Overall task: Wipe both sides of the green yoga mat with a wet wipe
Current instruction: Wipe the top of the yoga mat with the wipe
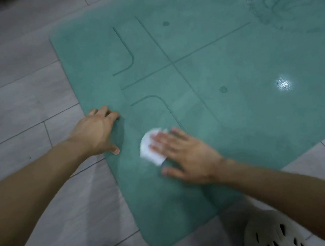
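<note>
Left hand (96,131) at centre left of the frame, fingers bent and spread, tips and thumb pressing on the left edge of the green yoga mat (222,69); gripping nothing. Right hand (184,155) at lower centre, flat, fingers straight, pressing a folded white wet wipe (151,151) onto the mat surface; the wipe shows past the fingertips, slightly blurred. Mat lies flat on the grey tiled floor (13,80), filling centre and right of frame, marked side with alignment lines facing up. Light glare (283,84) on mat at right. Pale perforated shoe (273,234) at lower right.
</note>
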Tool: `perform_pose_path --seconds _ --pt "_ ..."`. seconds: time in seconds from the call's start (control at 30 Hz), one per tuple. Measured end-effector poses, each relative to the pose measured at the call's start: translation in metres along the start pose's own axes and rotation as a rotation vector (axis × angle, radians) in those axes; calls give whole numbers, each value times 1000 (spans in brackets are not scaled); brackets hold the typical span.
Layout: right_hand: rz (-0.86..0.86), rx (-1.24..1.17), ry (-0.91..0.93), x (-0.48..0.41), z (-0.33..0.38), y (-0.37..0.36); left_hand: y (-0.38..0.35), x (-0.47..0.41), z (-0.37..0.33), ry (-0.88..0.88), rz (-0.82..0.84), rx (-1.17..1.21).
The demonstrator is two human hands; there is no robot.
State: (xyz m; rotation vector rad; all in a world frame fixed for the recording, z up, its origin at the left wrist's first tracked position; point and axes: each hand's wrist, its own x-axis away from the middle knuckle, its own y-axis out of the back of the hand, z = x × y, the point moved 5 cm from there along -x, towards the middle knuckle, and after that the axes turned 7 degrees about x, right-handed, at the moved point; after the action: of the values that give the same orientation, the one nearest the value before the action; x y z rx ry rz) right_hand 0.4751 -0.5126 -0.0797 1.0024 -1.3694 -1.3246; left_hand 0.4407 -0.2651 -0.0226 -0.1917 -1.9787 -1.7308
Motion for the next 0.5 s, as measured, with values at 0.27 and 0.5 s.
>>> perform_pose_path --seconds 0.27,0.5 --pt "26 -64 -383 5 -49 6 -2 3 6 17 -26 53" --pt "-36 -40 118 -11 48 -4 -6 4 10 33 -57 102"
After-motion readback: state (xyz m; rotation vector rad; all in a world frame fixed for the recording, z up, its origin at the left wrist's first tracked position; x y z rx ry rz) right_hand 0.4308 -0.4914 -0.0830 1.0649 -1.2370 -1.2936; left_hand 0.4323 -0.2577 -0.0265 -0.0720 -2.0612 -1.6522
